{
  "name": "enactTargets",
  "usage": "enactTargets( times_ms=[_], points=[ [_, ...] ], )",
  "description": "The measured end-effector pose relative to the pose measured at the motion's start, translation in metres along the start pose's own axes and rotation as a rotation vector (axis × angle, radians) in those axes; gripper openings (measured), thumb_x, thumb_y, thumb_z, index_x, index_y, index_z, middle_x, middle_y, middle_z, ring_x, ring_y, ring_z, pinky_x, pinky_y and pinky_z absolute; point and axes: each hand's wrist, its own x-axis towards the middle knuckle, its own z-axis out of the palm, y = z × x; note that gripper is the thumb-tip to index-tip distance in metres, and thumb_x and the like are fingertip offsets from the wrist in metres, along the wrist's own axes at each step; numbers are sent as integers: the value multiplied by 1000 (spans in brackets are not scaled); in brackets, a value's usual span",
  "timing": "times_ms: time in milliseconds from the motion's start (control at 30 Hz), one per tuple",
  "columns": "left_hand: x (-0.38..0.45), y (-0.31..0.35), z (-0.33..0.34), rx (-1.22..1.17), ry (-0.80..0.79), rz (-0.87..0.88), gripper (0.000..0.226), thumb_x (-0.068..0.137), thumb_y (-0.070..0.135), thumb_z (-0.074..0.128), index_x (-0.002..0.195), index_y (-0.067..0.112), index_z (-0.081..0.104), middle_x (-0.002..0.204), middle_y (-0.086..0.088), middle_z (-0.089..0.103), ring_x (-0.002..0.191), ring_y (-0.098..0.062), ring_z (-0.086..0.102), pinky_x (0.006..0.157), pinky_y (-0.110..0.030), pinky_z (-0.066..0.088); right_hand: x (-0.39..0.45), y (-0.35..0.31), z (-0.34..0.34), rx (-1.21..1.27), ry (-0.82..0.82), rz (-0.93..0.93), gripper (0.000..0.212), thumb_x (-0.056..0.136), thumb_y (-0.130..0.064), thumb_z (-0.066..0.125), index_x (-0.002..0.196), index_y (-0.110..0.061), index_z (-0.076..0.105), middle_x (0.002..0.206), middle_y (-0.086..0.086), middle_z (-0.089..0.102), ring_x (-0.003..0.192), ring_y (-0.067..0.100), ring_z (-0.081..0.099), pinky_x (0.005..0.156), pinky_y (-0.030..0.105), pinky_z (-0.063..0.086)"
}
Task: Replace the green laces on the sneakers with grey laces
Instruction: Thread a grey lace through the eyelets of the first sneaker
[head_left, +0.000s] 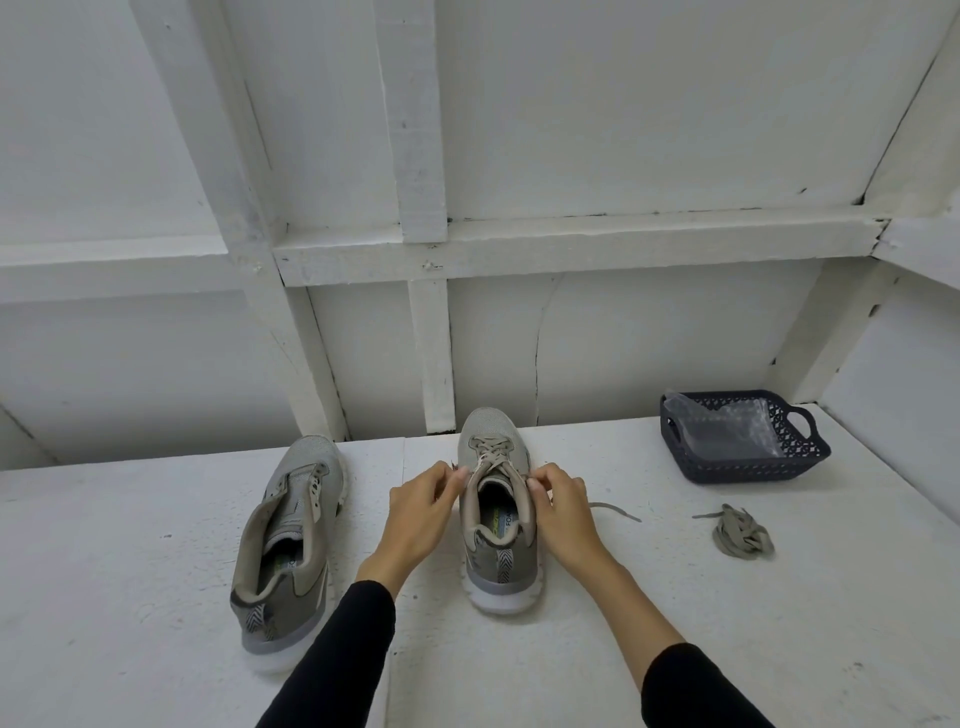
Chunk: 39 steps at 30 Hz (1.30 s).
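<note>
The laced shoe (497, 512) stands heel-toward the person, so both hands reach the top eyelets. The left hand (420, 512) and right hand (562, 512) each pinch a lace end — one tail (615, 511) trails right. The unlaced shoe (288, 545) waits left; a loose lace bundle (743, 532) lies near the basket (748, 470).
</note>
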Motion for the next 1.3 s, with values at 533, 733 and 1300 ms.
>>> enactTargets(
  times_ms=[533, 733, 1300],
  points=[
    [12, 27, -4, 626, 65, 477, 29, 77, 45, 55, 104, 35, 60, 117, 9, 50, 105, -17, 45, 90, -35, 38, 7, -32, -20, 408, 65, 208, 15, 98, -19, 51, 92, -14, 64, 88, -1, 66, 84, 16, 61, 79, 29, 47],
    [24, 36, 3, 851, 43, 698, 24, 66, 48, 80, 76, 28, 71, 103, 4, 58, 87, -20, 55, 68, -34, 49, -3, -23, -10, 252, -12, 110, 11, 89, -24, 67, 98, -17, 68, 93, -5, 69, 88, 5, 63, 72, 10, 47],
    [14, 19, 22, 530, 234, 641, 18, 87, 26, 49, 79, 11, 54, 106, 5, 49, 68, -15, 57, 35, -28, 43, -4, -18, -11, 332, 12, 119, 13, 89, -21, 67, 83, -10, 68, 83, 2, 70, 85, 17, 65, 78, 27, 50]
  ],
)
